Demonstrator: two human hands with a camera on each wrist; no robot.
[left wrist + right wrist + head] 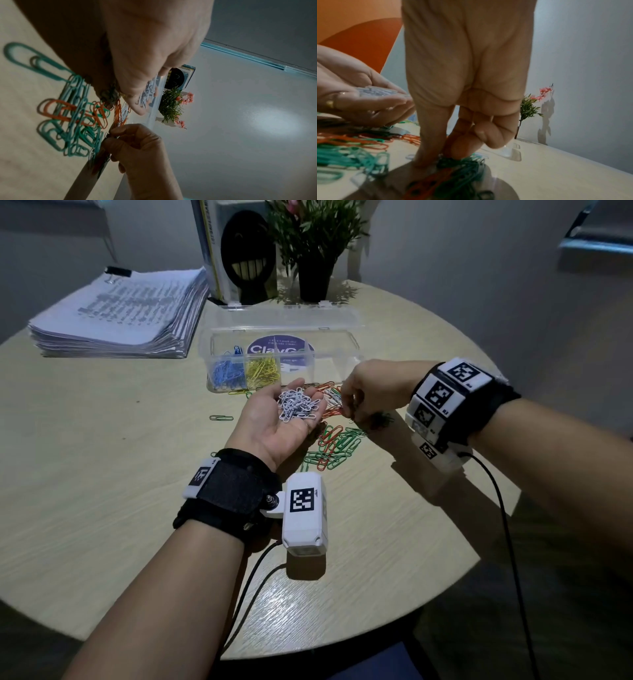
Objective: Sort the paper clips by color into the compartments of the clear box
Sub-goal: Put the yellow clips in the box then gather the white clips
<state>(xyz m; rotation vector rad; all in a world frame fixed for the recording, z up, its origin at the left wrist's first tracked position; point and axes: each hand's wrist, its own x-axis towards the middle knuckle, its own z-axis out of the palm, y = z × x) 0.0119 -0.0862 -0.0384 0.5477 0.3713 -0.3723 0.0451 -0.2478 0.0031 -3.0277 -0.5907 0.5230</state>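
Observation:
My left hand (270, 422) lies palm up over the table, its fingers relaxed under a heap of white paper clips (297, 407). Just to its right, my right hand (347, 410) points down into the mixed green and orange clips (332, 443), and its thumb and forefinger (426, 155) pinch a clip whose colour I cannot tell. Its other fingers are curled. Behind both hands stands the clear box (342, 350) with its lid open, holding blue clips (226, 371) in the left compartment and yellow clips (263, 370) beside them. The wrist views also show the white clips (380, 92) in my left palm (145, 67).
A single green clip (221, 417) lies alone left of my left hand. A thick stack of papers (120, 313) takes up the back left of the round table. A black smiley bookend (248, 258) and a potted plant (313, 278) stand behind the box.

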